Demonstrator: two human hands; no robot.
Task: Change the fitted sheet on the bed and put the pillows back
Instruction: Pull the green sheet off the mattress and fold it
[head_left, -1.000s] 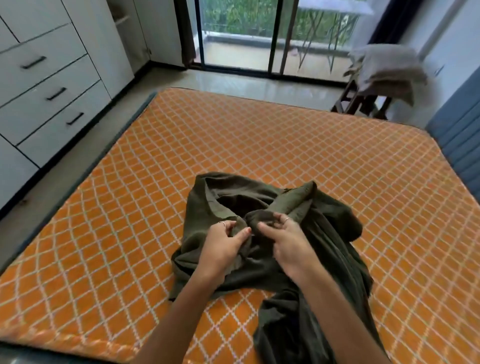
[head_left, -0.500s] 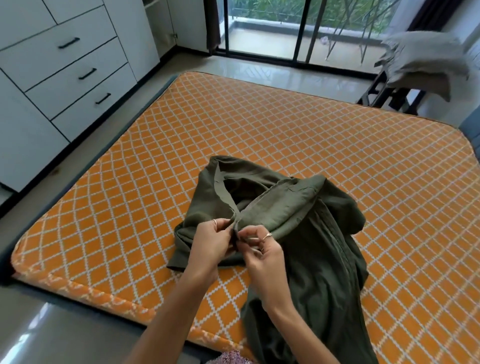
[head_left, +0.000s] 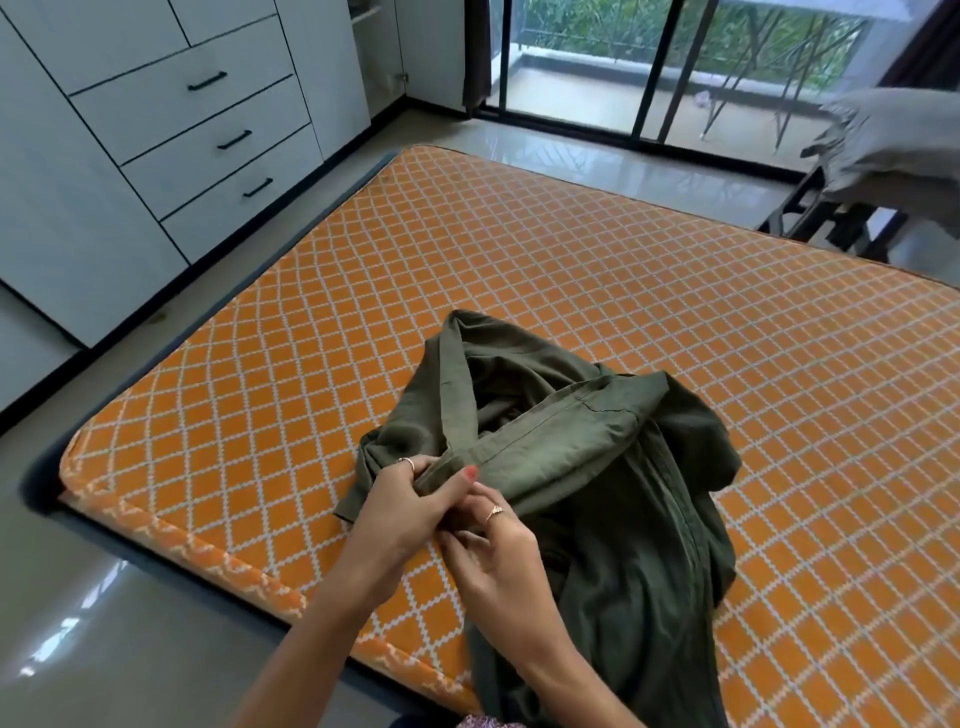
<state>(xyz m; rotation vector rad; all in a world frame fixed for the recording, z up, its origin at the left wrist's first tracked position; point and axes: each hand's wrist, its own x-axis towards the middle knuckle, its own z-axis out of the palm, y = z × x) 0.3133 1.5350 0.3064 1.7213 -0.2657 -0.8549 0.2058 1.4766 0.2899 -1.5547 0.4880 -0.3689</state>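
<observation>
A dark green fitted sheet (head_left: 597, 467) lies bunched on the bare orange mattress (head_left: 571, 270) with its white diamond pattern, and part of it hangs over the near edge. My left hand (head_left: 410, 506) pinches a hemmed edge of the sheet near the mattress's front. My right hand (head_left: 498, 556) sits just below and to the right of it, fingers curled into the same fold of cloth. A grey pillow (head_left: 893, 135) rests on a dark chair at the far right.
White drawers with black handles (head_left: 208, 119) line the left wall, across a strip of glossy floor (head_left: 104, 623). Sliding glass doors (head_left: 649, 67) to a balcony stand beyond the bed. The dark chair (head_left: 821, 218) stands by the mattress's far right corner.
Both hands have drawn the sheet's hem back toward the near edge of the mattress, and the hemmed band now lies stretched out flat. My view has shifted back and to the left.
</observation>
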